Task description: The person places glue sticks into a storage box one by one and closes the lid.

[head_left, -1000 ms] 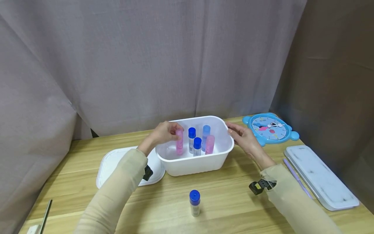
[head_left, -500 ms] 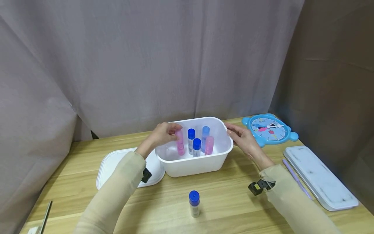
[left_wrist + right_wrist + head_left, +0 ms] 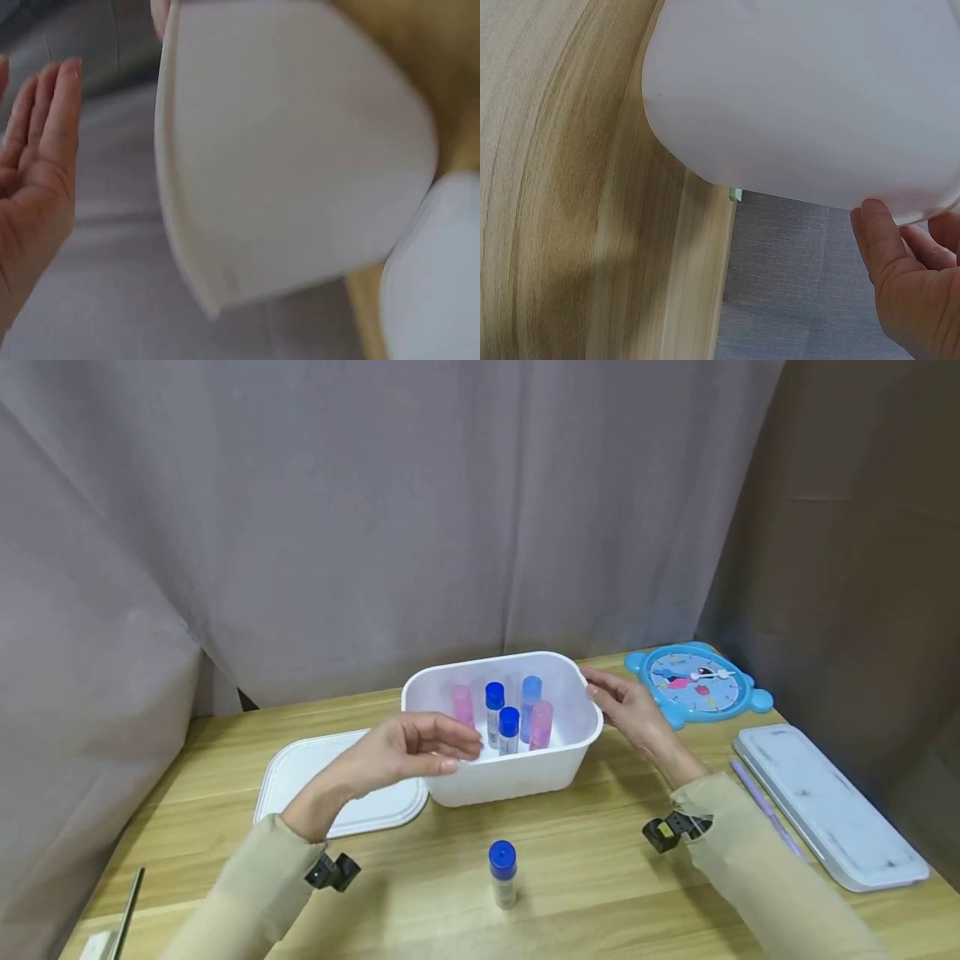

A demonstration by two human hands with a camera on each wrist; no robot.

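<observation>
Standing the little tubes up in the white tub [image 3: 517, 772] looks like the job going on here. The left hand [image 3: 408, 752] is hovering in front of the tub's near left corner, with its fingers loose and spread, and it is holding nothing. The right hand [image 3: 626, 710] is resting on the tub's right rim, with its fingers lying against the wall to steady it; I cannot tell how tightly it is gripping. Inside the tub five tubes are standing close together: a pink tube [image 3: 462, 704] at the left, two blue-capped tubes [image 3: 508, 729] in the middle, a light blue one and another pink one at the right. One more blue-capped tube [image 3: 502, 874] is standing alone on the wooden table [image 3: 600, 893], in front of the tub and well apart from it. That lone tube is probably the next thing to pick up, so the free hand would need to come toward the person, pinch the tube near its cap, and keep it upright. The white lid [image 3: 300, 777] is lying flat to the left of the tub.
</observation>
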